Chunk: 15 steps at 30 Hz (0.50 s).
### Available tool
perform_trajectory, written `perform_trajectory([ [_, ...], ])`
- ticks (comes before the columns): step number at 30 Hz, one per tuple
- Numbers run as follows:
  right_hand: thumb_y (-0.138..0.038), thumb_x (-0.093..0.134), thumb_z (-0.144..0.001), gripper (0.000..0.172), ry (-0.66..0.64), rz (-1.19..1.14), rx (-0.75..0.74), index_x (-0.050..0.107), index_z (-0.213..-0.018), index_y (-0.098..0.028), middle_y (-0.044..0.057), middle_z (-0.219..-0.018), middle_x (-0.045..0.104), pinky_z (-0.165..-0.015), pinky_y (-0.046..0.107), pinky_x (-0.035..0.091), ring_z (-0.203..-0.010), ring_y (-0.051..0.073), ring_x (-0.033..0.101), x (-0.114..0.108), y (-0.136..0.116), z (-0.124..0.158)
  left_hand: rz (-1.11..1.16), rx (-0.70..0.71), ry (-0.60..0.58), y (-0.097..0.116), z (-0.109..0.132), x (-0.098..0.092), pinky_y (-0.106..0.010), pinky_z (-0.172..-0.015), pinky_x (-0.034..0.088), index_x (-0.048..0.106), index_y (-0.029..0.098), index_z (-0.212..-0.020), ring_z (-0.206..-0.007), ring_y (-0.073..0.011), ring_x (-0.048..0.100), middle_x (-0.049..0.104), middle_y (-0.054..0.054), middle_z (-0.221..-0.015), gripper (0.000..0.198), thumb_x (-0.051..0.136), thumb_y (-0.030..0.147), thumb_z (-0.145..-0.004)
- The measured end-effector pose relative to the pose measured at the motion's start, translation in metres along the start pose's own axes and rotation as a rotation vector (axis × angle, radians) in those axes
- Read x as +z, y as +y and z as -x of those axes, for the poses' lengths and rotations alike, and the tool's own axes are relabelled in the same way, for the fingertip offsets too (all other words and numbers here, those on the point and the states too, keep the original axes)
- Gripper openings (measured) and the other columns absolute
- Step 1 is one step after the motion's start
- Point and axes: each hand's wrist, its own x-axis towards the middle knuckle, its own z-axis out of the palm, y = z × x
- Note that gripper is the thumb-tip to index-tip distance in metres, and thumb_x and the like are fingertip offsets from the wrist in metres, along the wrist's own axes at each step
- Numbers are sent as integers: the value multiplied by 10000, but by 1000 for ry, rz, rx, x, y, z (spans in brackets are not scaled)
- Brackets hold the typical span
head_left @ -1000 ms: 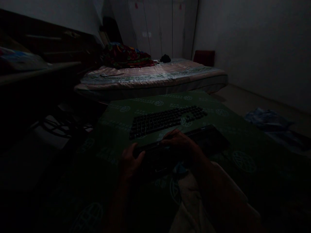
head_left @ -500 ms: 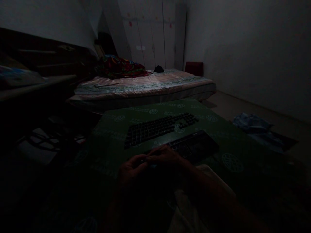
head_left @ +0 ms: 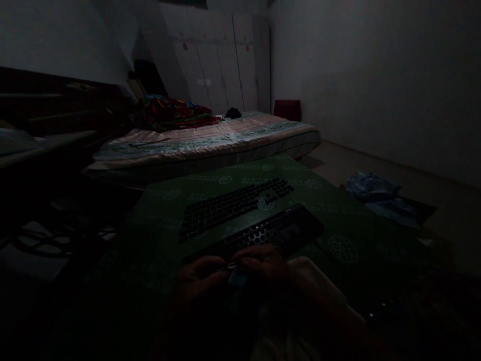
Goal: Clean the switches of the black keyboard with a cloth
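Note:
The light is very dim. Close together at the near side of the green table (head_left: 210, 186), my left hand (head_left: 201, 276) and my right hand (head_left: 263, 260) have their fingers closed in a pinch. Between the fingertips is a small thing with a bright glint, too dark to name. A small bluish patch (head_left: 238, 279) shows just below them. Right beyond my hands lies a black keyboard base (head_left: 300, 225), many of its key places bare; my hands hide part of its near edge. Farther back, loose black keycaps (head_left: 225, 208) lie in keyboard-like rows.
A pale cloth (head_left: 319, 278) lies by my right forearm. Beyond the table stands a bed (head_left: 263, 131) with a bundled colourful blanket (head_left: 176, 113). Bluish fabric (head_left: 376, 188) lies to the right. A shelf (head_left: 48, 145) is at left, a wardrobe (head_left: 210, 70) at the back.
My view has shifted a little to the right. My hands have come lower and nearer, uncovering more of the keyboard base, and the bluish patch shows more clearly.

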Motion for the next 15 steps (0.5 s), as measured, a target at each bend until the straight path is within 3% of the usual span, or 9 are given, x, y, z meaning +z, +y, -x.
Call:
perform_trajectory([
  [4, -406, 587, -727, 303, 142, -10, 51, 727, -836, -161, 30, -717, 682, -581, 246, 449, -640, 142, 589, -11, -6, 19, -86, 39, 8, 12, 11, 0, -242, -493, 480, 665, 165, -663, -550, -160, 599, 649, -4, -603, 249, 739, 332, -495],
  [7, -393, 631, -703, 284, 249, 30, 68, 719, -847, -165, 49, -787, 700, -620, 265, 481, -702, 163, 619, -25, -7, 32, -203, 94, -50, 20, 15, -2, -226, -499, 474, 680, 168, -669, -573, -160, 599, 661, -16, -623, 222, 719, 347, -543],
  [11, -433, 586, -769, 343, 536, 256, -120, 666, -999, -191, 83, -913, 694, -734, 334, 514, -840, 203, 640, -41, -12, 47, -391, 223, -120, 28, 20, -3, -202, -497, 465, 692, 191, -677, -593, -155, 604, 676, -13, -649, 178, 672, 358, -620],
  [13, -418, 616, -760, 342, 496, 550, -305, 644, -1025, -205, 98, -1000, 671, -819, 374, 494, -951, 225, 611, -40, -23, 54, -477, 312, -181, 31, 23, 0, -190, -517, 469, 690, 201, -662, -597, -145, 607, 674, -4, -640, 136, 645, 328, -651],
  [15, -395, 638, -754, 359, 237, 841, -409, 618, -1056, -203, 112, -1087, 636, -848, 376, 481, -1017, 232, 577, -30, -37, 58, -539, 419, -247, 31, 26, 4, -181, -542, 477, 689, 209, -659, -593, -133, 609, 673, 5, -635, 105, 620, 287, -674],
])
